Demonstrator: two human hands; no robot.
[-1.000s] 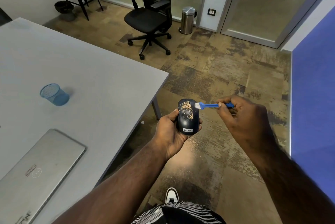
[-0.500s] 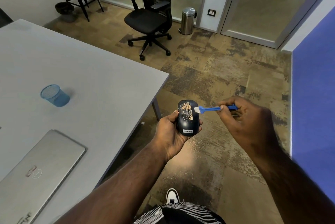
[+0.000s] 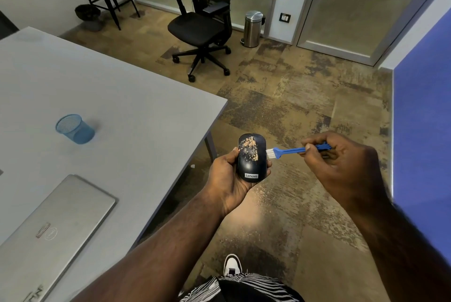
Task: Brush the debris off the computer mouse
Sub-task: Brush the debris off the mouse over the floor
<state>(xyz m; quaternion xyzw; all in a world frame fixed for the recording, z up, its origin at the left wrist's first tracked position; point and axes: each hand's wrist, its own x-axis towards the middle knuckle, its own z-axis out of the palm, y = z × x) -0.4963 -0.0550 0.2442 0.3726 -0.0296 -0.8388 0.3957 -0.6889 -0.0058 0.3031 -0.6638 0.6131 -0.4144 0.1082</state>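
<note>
The table [image 3: 127,96] fills the left of the view, its right far corner pointing toward the middle. On it, a mesh cup [image 3: 74,128] lies on its side toward the left edge, and a closed laptop [image 3: 51,226] lies nearer, at the near left. Off the table's right edge, over the floor [image 3: 305,96], the left hand [image 3: 229,177] carries the computer mouse [image 3: 251,157], debris [image 3: 249,149] on its far half. Just right of the mouse, the brush [image 3: 290,150] points left at it from the right hand [image 3: 341,162]. More debris is scattered on the floor below the hands. Behind, an office chair [image 3: 200,25] stands beyond the table's far corner, a bin [image 3: 252,28] right of the chair.
</note>
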